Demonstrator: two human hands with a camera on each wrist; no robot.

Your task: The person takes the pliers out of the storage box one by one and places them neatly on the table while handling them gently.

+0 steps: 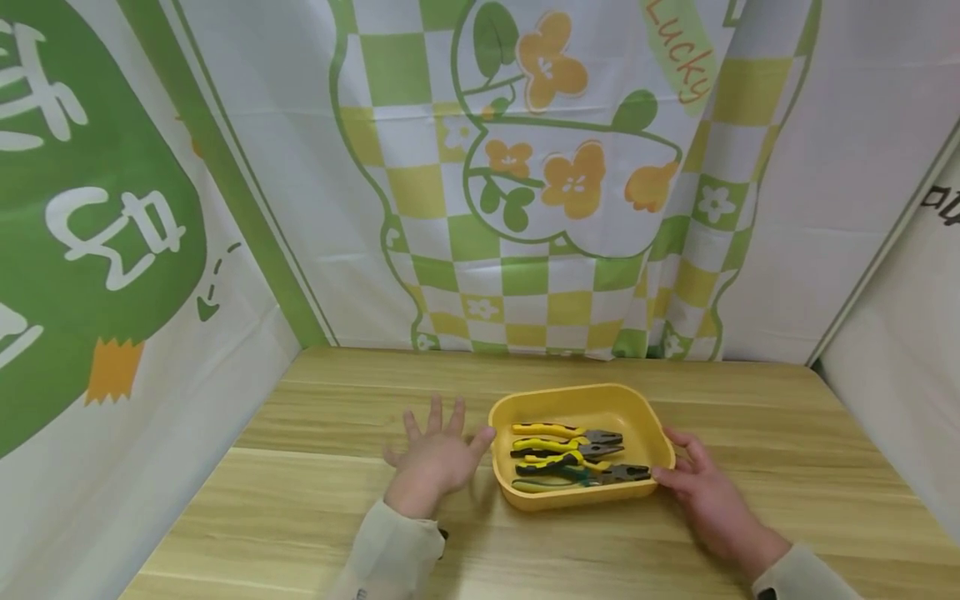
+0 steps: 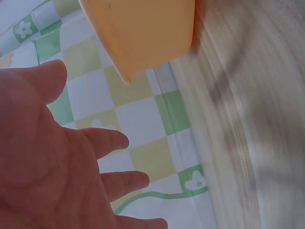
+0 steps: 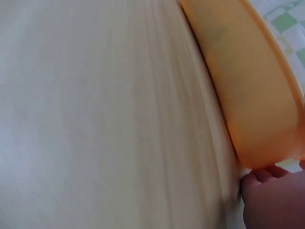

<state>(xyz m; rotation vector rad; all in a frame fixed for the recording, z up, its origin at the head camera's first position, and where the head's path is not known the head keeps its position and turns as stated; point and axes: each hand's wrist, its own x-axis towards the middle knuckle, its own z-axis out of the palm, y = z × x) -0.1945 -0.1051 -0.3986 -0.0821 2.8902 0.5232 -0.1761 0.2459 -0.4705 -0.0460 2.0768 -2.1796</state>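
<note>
A yellow plastic basket sits on the wooden table, holding several pliers with yellow-and-black handles, their metal heads pointing right. Among them at the near side lies a green-handled tool, partly covered. My right hand grips the basket's right end, thumb at the rim and fingers against the outer wall; in the right wrist view those fingers are partly cut off. Left of the basket, my left hand is spread wide, its thumb close to the left rim. The left wrist view shows its palm holding nothing, apart from the basket.
The wooden table extends on both sides of the basket. Behind it hangs a white cloth with green and yellow checks. Printed cloth walls stand at left and right.
</note>
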